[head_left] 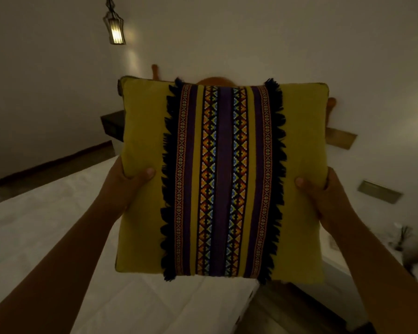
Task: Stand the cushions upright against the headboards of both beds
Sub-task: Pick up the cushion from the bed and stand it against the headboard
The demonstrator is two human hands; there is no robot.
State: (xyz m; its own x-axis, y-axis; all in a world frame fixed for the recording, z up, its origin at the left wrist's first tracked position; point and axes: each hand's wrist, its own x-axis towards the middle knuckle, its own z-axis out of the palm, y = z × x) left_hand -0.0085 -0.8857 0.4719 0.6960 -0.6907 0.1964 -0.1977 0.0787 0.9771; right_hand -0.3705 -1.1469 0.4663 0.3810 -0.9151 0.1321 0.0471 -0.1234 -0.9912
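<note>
We see one square mustard-yellow cushion (223,182) held upright in the air, its face toward us. A woven purple, orange and blue patterned band runs down its middle, edged with dark fringe on both sides.

The cushion (223,179) is held above the bed (58,213), headboard (212,81) behind it.

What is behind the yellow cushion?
Behind the cushion, held by both hands, an orange wooden headboard peeks above its top edge. The cushion covers the rest of the headboard.
</note>
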